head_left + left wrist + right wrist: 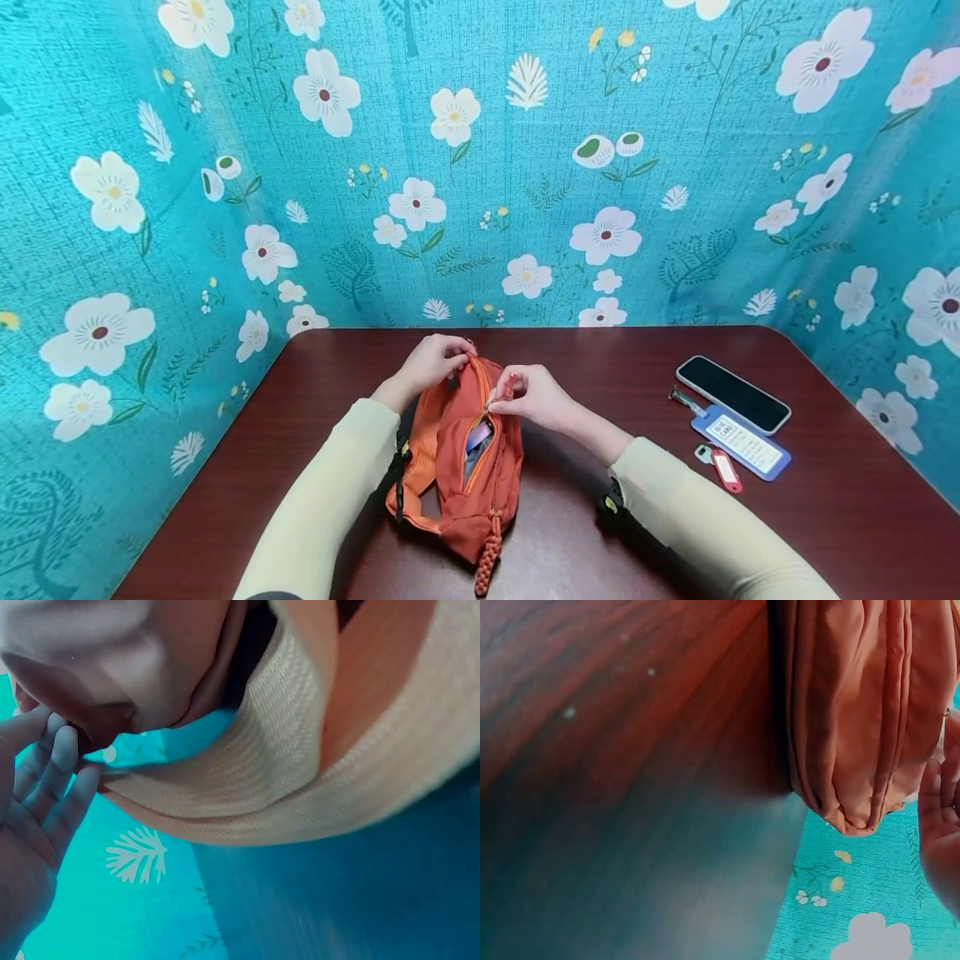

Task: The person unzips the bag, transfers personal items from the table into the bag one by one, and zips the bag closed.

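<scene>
1. At mid-table (600, 354), we log an orange bag (504, 475), its broad strap (422, 446) looped along its left side.
2. Left hand (431, 362): thumb and fingertips narrowed, pinching the bag's far end.
3. Bag's zipped front pocket (472, 473): partly open, grey lining visible; we see a purplish item (478, 435) inside, identity unclear. A braided cord (489, 557) hangs from the near end.
4. Right hand (536, 393): thumb and fingers closed around a red zip pull (511, 384), just above the opening.
5. Further right, we note a key with red tag (726, 471), then a dark-screened phone (733, 393), with a blue card holder (742, 442) lying between them.
</scene>
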Available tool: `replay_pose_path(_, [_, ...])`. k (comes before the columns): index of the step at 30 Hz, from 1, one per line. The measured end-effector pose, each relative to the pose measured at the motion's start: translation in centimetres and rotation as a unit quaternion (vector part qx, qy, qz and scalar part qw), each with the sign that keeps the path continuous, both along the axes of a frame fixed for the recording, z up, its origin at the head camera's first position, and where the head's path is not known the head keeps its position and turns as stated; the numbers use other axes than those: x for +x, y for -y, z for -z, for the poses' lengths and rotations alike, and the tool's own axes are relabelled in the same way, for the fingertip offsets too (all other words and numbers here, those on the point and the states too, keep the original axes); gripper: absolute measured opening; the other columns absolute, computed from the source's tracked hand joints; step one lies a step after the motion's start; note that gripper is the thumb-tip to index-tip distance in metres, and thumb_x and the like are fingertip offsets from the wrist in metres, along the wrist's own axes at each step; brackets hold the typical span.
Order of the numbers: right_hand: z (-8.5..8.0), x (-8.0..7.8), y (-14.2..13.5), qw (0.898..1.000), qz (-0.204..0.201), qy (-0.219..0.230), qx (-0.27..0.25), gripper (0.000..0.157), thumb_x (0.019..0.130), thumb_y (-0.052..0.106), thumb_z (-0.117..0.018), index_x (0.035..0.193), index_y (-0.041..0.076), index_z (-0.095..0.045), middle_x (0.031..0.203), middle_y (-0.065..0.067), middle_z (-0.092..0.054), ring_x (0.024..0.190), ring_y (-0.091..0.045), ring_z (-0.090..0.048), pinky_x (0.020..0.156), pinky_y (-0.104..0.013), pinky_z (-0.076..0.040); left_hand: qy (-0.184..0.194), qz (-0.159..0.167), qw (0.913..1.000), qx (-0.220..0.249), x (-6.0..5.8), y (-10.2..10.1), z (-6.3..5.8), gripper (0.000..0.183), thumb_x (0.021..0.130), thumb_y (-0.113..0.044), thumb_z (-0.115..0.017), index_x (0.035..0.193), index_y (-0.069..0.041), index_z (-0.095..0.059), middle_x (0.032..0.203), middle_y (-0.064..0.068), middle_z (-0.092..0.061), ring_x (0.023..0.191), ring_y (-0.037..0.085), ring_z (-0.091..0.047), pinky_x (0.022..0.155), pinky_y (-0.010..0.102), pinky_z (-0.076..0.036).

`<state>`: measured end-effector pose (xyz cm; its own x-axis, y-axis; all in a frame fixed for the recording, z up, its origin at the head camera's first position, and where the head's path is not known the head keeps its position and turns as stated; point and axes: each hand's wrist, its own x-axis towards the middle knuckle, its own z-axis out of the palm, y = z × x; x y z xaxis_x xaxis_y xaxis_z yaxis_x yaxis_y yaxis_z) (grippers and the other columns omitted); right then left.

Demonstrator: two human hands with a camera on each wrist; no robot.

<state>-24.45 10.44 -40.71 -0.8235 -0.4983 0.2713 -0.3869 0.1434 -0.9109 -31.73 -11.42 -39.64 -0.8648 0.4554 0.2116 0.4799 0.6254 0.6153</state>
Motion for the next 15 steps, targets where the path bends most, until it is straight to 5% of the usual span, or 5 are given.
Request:
replay_pose_path(5, [0.3, 0.0, 0.0, 1.000, 0.018, -0.012, 0.004, 0.013, 0.080, 0.000, -0.078, 0.083, 0.000, -0.065, 0.076, -0.007, -0.068, 0.066, -0.014, -0.058, 0.056, -0.024, -0.046, -0.017, -0.002, 0.9998, 0.012, 1.0, 0.4, -0.1, 0.014, 0.093, -0.011, -0.066, 0.107, -0.010, -0.065, 0.074, -0.001, -0.059, 0.053, 0.016, -0.055, 0.052, 0.027, -0.047])
replay_pose_path(8, [0.4, 0.1, -0.1, 0.999, 0.027, -0.019, 0.007, 0.012, 0.080, 0.001, -0.078, 0.085, 0.000, -0.067, 0.071, -0.004, -0.064, 0.060, -0.014, -0.052, 0.053, -0.024, -0.042, -0.009, -0.009, 0.9997, 0.019, 1.9, 0.6, -0.2, 0.009, 0.093, -0.017, -0.067, 0.097, -0.010, -0.062, 0.069, -0.001, -0.058, 0.051, 0.014, -0.054, 0.051, 0.028, -0.047])
replay_pose_path(15, [0.3, -0.1, 0.2, 0.999, 0.038, -0.016, 0.012, 0.010, 0.078, 0.000, -0.079, 0.083, -0.001, -0.070, 0.068, -0.003, -0.065, 0.057, -0.009, -0.051, 0.050, -0.022, -0.038, 0.017, -0.010, 0.9993, -0.032, 3.0, -0.1, -0.5, 0.032, 0.092, -0.043, -0.064, 0.075, -0.016, -0.065, 0.059, -0.005, -0.054, 0.054, 0.012, -0.051, 0.050, 0.026, -0.038])
